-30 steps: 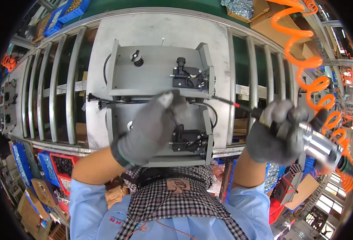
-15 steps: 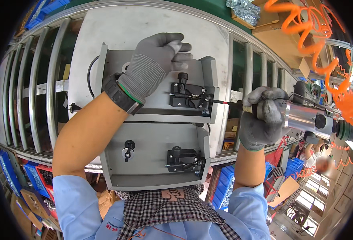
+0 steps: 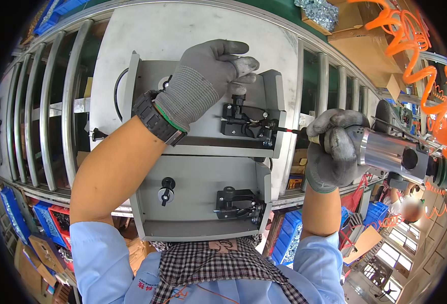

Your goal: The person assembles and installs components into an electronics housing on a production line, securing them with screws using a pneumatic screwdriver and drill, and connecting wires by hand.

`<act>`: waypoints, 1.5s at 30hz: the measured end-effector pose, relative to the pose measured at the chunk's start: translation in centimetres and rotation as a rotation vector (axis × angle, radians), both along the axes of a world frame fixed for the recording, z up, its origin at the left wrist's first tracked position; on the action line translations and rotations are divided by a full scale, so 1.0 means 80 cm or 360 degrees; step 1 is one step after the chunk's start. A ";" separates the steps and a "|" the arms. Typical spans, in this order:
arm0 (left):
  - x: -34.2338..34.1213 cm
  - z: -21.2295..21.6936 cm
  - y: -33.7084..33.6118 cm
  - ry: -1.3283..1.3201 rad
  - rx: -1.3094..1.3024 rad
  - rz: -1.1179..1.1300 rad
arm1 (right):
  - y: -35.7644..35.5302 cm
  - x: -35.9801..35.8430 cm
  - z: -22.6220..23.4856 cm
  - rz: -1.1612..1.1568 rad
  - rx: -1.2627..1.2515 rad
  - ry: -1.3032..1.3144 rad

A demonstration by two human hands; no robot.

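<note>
My gloved left hand [image 3: 216, 68] hovers above the far grey metal tray [image 3: 203, 141], its fingers curled and partly overlapping. Whatever lies inside them, if anything, is hidden. My gloved right hand [image 3: 337, 147] is wrapped round the front of a silver power screwdriver [image 3: 385, 151], held level. Its thin bit, with a red band, points left and meets the right wall of the far tray, beside a black latch-like mechanism [image 3: 249, 121]. In the near tray [image 3: 198, 228] sit a similar black mechanism [image 3: 237, 203] and a round black-and-silver fitting [image 3: 166, 191].
Both trays rest on a white board [image 3: 147, 30] over a metal roller conveyor [image 3: 51, 111]. A black cable [image 3: 116, 96] loops beside the far tray. Orange coiled hoses [image 3: 411, 55] hang at the right. Blue bins [image 3: 287, 235] stand below, and another person [image 3: 406, 209] is farther off.
The view has shifted, and most things appear slightly farther right. My left hand's fingers are drawn closer together. The screwdriver's bit stays at the far tray's right wall.
</note>
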State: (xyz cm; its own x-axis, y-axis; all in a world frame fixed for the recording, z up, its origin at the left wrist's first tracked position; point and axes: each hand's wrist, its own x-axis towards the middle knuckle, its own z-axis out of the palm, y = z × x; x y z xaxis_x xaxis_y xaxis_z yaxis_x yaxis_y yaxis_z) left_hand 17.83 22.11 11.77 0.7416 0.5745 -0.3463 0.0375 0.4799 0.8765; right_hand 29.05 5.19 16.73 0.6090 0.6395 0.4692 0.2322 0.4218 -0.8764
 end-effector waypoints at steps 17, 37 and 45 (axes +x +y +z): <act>0.004 -0.011 0.001 0.0077 0.0136 -0.0026 | 0.001 0.002 -0.015 -0.0042 -0.0152 -0.0006; 0.009 -0.024 -0.010 -0.0001 0.1150 -0.0725 | -0.018 -0.001 0.011 0.0075 0.0395 0.0185; 0.009 -0.030 -0.012 -0.0010 0.1206 -0.0784 | -0.013 -0.005 -0.009 0.0054 0.0374 0.0233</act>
